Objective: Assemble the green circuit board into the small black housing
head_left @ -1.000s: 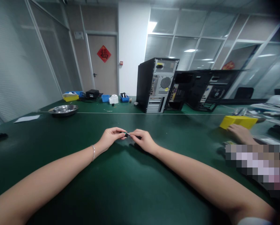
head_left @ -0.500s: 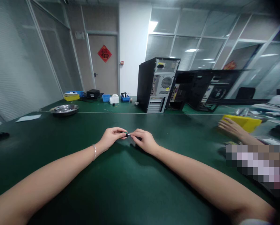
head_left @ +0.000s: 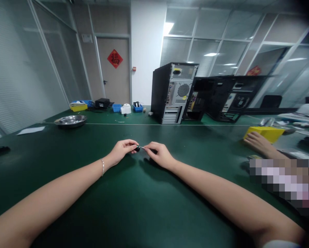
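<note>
My left hand (head_left: 125,148) pinches a small black piece with a bit of green on it (head_left: 137,148) between thumb and fingers. Facing it, my right hand (head_left: 158,153) is closed on a thin, light metallic piece (head_left: 142,147), whose tip points left at the black piece. Whether the two pieces touch is too small to tell. Both hands are held just above the green table (head_left: 133,206), near its middle. The fingers hide most of what they hold.
A metal bowl (head_left: 71,121) and white paper (head_left: 31,130) lie to the left. Small blue bins (head_left: 138,107) stand at the back. Black computer towers (head_left: 161,93) stand behind my hands. At right, another person's hand (head_left: 259,143) rests on a yellow bin (head_left: 269,132).
The black piece in my left hand has turned slightly and drawn a little left, widening the space between the hands. At right, the other person's hand and yellow bin have shifted.
</note>
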Demonstrator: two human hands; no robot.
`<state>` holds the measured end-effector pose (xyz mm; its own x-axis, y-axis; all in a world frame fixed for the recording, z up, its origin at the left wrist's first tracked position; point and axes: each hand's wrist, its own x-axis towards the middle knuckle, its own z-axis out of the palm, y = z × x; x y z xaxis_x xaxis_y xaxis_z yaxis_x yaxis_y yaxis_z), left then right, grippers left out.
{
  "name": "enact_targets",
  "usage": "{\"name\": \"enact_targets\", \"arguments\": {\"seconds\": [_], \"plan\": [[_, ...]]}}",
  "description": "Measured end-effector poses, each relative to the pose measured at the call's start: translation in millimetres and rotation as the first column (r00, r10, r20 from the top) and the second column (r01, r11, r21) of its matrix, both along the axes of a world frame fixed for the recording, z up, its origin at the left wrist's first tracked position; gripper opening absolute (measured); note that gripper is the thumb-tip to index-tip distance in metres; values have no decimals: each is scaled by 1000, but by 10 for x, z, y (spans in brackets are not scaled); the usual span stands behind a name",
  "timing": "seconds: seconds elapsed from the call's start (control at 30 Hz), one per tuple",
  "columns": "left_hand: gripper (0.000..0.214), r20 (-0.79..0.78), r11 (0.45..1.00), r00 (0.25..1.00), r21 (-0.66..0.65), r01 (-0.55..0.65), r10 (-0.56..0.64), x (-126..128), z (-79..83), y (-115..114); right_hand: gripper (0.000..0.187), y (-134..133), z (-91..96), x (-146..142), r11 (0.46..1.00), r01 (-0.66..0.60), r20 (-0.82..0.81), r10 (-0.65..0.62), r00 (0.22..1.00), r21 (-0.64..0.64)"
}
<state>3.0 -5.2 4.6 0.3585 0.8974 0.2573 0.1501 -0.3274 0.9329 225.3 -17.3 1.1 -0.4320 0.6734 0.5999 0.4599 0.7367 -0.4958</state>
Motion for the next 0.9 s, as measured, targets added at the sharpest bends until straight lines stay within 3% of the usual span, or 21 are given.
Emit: {"name": "enact_targets", "arguments": {"seconds": [0.13, 0.27, 0.47, 0.77, 0.9], "plan": [[24, -232, 992, 969, 63, 107, -90, -15, 77, -46, 21, 33, -28, 14, 999, 40, -31, -40, 999, -12], [21, -379, 976, 922, 153, 152, -84, 6, 105, -97, 19, 46, -42, 7, 998, 50, -36, -51, 998, -27], [26, -487, 945, 872, 267, 188, -36, 9, 76, -84, 20, 55, -29, -3, 997, 44, -7, -44, 999, -62], [31, -432, 972, 901, 224, 68, 37, -6, 124, -98, 17, 82, -1, 52, 992, 18, 109, -4, 994, -128], [53, -565, 964, 825, 230, 135, 19, -34, 169, -127, 25, 96, 16, 57, 989, 8, 184, 20, 983, -147]]}}
